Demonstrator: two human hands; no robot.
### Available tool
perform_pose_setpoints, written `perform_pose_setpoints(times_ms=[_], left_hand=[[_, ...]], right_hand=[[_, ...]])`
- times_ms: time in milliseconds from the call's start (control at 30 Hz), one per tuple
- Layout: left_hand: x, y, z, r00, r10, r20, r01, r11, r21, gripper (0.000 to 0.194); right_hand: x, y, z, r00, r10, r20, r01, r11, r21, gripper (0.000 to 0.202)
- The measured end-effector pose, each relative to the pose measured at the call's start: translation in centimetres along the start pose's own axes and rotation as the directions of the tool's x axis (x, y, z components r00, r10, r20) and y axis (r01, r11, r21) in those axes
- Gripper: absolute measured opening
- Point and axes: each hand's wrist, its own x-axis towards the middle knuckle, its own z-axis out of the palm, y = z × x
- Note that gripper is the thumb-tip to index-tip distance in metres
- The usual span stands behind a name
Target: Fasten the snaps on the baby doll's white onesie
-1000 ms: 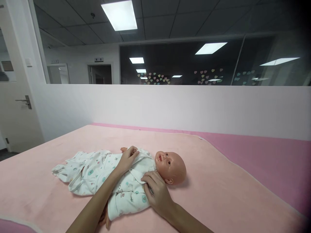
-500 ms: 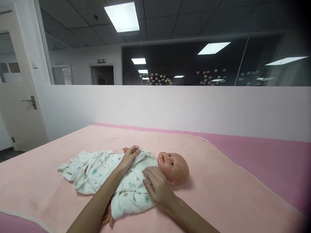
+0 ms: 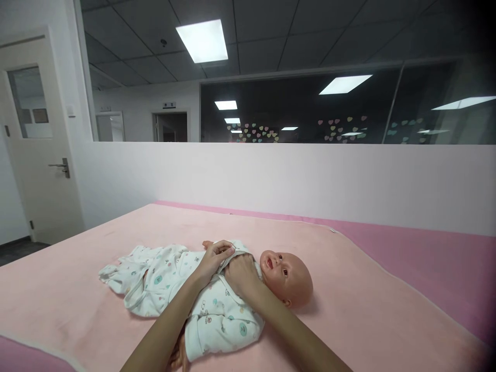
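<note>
A bald baby doll (image 3: 289, 276) lies on its back, head to the right, dressed in a white baby romper (image 3: 217, 310) with small coloured prints. My left hand (image 3: 215, 258) rests on the far side of the doll's chest, its fingers bent and closed on the romper's front flap. Right beside it, my right hand (image 3: 242, 274) is closed at the neckline, knuckles up, with its fingertips hidden in the cloth. The doll's near hand (image 3: 179, 355) pokes out of the sleeve by my left forearm. Its far hand (image 3: 207, 244) shows beyond my left hand.
The doll lies on a soft peach mat (image 3: 368, 320) with a pink surface (image 3: 426, 258) beneath and beyond it. Behind stands a white half wall (image 3: 310, 181) with glass above. A door (image 3: 42, 155) is at the left.
My right hand has moved left and up across the chest to the flap beside my left hand, and its fingers have closed. The view has shifted slightly.
</note>
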Motion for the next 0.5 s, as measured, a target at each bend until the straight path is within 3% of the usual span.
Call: perform_pose_setpoints(times_ms=[167,367,500], left_hand=[[0.1,-0.2,-0.3,0.999,-0.044,0.0,0.044,0.999,-0.018,0.027],[0.3,-0.4,-0.5,0.999,-0.026,0.019,0.026,1.0,0.01,0.025],[0.3,-0.7,-0.5,1.0,-0.02,0.005,0.02,0.999,0.032,0.025]], right_hand=[[-0.5,-0.2,0.2,0.999,0.051,-0.001,-0.051,0.997,-0.062,0.03],[-1.1,0.8,-0.2,0.998,0.054,-0.041,-0.052,0.998,0.043,0.027],[-2.3,1.0,-0.5,0.997,0.065,-0.03,-0.065,0.998,-0.001,0.026]])
